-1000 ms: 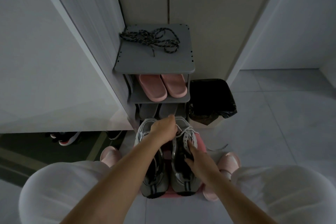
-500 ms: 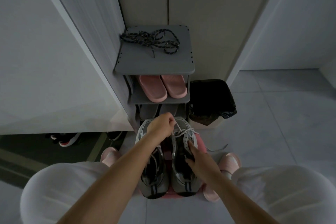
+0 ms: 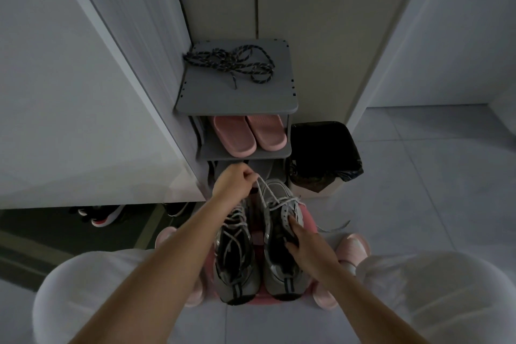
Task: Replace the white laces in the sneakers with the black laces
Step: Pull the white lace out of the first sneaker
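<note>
Down on the grey tiled floor [image 3: 418, 176], a grey shoe rack [image 3: 237, 98] stood against the wall. A bin lined with a black bag [image 3: 324, 153] was just beside it on the right. Nearer the person, a pink stool [image 3: 308, 218] between the knees carried two grey sneakers side by side, toes toward the rack.

The left arm stretched forward over the left sneaker [image 3: 237, 282]. The left hand [image 3: 233, 184] was raised above the toes, its fingers curled and pinching a strand of the white lace [image 3: 261, 188]. That strand ran taut from the hand down to the eyelets of the right sneaker [image 3: 279, 279]. The right hand [image 3: 310, 251] rested on that sneaker's outer side, fingers straight and pressing on its upper by the opening.

A pair of pink slippers [image 3: 248, 134] sat on the rack's second shelf. The black laces [image 3: 223, 61] lay in a loose tangle on the rack's top shelf, well apart from both hands.
</note>
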A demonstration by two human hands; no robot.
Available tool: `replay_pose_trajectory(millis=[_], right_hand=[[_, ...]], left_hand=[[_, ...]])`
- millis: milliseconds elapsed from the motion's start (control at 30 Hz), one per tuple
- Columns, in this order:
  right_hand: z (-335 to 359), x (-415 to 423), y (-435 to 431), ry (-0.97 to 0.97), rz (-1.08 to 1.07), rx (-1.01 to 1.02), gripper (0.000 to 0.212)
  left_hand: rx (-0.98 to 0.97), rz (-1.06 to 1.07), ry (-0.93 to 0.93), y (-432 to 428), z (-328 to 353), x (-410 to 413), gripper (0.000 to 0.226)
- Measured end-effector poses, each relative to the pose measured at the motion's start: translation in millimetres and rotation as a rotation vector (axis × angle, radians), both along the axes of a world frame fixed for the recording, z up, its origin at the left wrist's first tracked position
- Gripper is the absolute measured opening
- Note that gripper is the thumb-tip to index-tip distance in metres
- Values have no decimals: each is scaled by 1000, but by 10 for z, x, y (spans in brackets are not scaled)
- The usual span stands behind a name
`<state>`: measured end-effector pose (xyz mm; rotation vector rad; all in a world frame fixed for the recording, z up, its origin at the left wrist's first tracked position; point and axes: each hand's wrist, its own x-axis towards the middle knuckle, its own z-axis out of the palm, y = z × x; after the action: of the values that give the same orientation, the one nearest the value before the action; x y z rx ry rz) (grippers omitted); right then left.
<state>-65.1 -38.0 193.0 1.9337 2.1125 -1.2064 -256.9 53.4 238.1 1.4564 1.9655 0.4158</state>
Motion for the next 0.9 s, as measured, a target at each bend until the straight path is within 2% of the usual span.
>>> replay_pose_trajectory(millis=[167,300,500,567,767,900], right_hand=[[-7,3,5,-11,0,4,62],[0,14,0,-40,19,2,63],[26,8,-14,1,-14,-2,62],[23,10,-25,9,-20,14,61],[7,10,-16,-11,-12,18,60],[-21,24,-9,-20,-1,7,61]], left_hand=[[-195,-193,102,-201,-189,86,21],[-90,-134,175,-377,-306,206,18],[120,228,-167,-64,-20,-38,16],[157,249,-197,3,44,-95,15],[-218,-168,-24,-243,-205,91,36],[-124,-138,174,-417,-310,254,23]])
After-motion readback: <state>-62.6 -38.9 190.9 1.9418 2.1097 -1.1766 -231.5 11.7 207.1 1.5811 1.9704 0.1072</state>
